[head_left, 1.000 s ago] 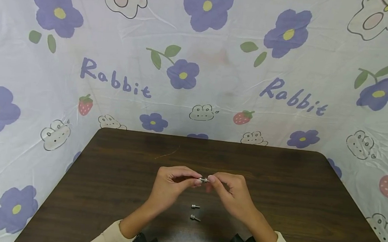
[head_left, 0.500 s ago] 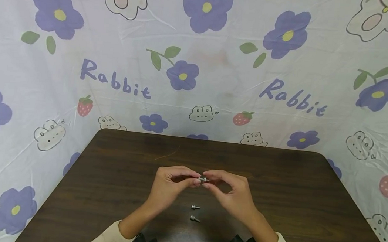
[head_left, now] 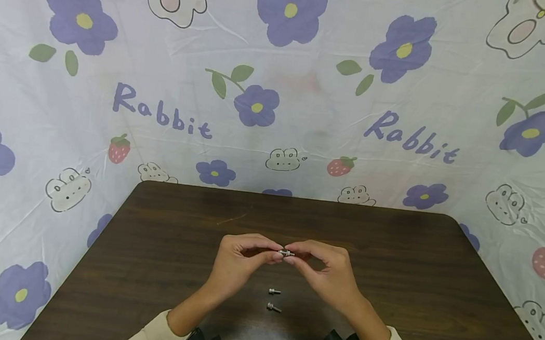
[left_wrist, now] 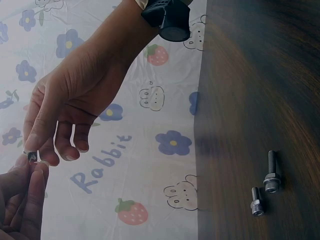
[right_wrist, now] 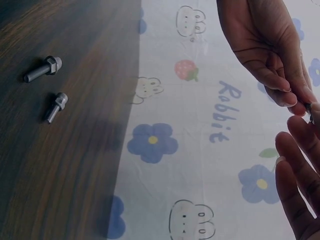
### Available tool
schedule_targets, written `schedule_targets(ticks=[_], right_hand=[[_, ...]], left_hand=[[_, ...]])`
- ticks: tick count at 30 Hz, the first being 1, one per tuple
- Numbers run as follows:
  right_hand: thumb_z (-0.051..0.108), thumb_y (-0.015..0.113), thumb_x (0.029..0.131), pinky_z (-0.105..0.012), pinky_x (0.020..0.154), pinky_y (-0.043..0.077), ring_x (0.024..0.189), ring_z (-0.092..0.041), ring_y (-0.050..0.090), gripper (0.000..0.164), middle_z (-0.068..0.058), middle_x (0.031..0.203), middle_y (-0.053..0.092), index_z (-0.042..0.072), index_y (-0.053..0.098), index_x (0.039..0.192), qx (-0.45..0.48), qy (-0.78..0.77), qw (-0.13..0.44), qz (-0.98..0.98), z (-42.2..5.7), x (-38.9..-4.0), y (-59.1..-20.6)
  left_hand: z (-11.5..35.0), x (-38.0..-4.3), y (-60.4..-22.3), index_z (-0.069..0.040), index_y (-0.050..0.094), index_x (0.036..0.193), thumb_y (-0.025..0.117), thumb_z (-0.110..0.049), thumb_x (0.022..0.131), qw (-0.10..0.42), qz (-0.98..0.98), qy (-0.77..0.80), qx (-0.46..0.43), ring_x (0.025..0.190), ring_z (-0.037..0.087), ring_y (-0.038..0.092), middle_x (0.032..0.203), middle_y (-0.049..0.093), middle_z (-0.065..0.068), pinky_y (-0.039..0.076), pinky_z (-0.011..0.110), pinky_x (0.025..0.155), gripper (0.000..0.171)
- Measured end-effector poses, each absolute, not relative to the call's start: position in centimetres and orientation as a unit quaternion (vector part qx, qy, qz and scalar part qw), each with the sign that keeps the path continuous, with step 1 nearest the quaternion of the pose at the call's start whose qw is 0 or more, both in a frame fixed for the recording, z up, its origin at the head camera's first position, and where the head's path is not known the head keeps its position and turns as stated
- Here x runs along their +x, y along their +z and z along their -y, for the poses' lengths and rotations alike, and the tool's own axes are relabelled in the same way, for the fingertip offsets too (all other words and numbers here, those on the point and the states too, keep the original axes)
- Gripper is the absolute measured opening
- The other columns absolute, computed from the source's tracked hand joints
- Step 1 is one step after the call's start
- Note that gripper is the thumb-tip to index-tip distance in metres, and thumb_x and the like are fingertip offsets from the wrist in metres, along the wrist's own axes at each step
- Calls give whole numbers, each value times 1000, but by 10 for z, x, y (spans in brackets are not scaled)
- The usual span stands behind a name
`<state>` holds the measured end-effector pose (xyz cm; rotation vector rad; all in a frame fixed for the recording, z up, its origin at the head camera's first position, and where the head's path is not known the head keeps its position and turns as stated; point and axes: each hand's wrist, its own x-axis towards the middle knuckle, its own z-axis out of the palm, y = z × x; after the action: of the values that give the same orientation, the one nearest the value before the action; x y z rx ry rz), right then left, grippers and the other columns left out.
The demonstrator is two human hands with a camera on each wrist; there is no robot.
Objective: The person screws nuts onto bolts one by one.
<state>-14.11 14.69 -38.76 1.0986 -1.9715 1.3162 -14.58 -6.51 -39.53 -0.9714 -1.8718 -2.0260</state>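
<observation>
A small silvery bolt (head_left: 292, 254) lies level between the two hands, above the table. My left hand (head_left: 239, 259) pinches its left end between thumb and fingertips, which hide the head. On the shank sits a nut (head_left: 288, 253); thumb and index finger of my right hand (head_left: 329, 269) bracket it from below and above. In the right wrist view the other right-hand fingers (right_wrist: 296, 155) are spread out. From the left wrist view, the right hand (left_wrist: 62, 107) meets the left hand (left_wrist: 22, 200) at the bolt, mostly covered by fingertips.
Two more bolts lie on the dark wooden table (head_left: 166, 226) between the forearms: a shorter bolt (head_left: 274, 292) and, nearer the body, a longer bolt (head_left: 274, 307) with a nut by its head (left_wrist: 271, 182). A printed cloth (head_left: 322, 116) hangs behind the table.
The right thumb and index finger have drawn apart and shifted left, from covering the bolt's right end to around the nut. The left hand keeps its hold, nearly still.
</observation>
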Motion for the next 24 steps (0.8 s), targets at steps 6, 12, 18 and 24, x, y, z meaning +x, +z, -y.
schedule_targets(ticks=[6, 12, 18, 24], right_hand=[[-8, 79, 84, -26, 70, 60, 81, -14, 73, 27, -3, 94, 77, 8, 76, 105, 396, 492, 247, 735, -146, -140, -387], [-7, 77, 85, -24, 72, 60, 81, -15, 74, 22, -3, 93, 77, 8, 77, 100, 391, 485, 249, 742, -146, -141, -387], [-7, 73, 89, -25, 70, 60, 76, -13, 73, 16, -5, 86, 76, 8, 76, 94, 386, 492, 229, 746, -146, -140, -388], [-8, 69, 91, -22, 65, 57, 67, -12, 69, 24, 2, 73, 71, 14, 74, 81, 378, 487, 227, 754, -146, -140, -389]], left_hand=[[65, -145, -395, 2, 78, 97, 76, 3, 87, 105, 633, -694, -327, 76, 26, 75, 89, 76, 13, 63, 42, 68, 10], [64, -146, -395, 3, 78, 97, 76, 4, 87, 101, 627, -698, -331, 77, 27, 76, 90, 76, 14, 63, 42, 69, 10], [64, -145, -396, 3, 78, 97, 76, 4, 87, 104, 631, -693, -332, 78, 26, 75, 90, 76, 13, 63, 41, 69, 10], [62, -144, -396, 1, 78, 96, 77, 2, 87, 110, 637, -687, -331, 78, 23, 75, 89, 76, 11, 63, 39, 68, 9]])
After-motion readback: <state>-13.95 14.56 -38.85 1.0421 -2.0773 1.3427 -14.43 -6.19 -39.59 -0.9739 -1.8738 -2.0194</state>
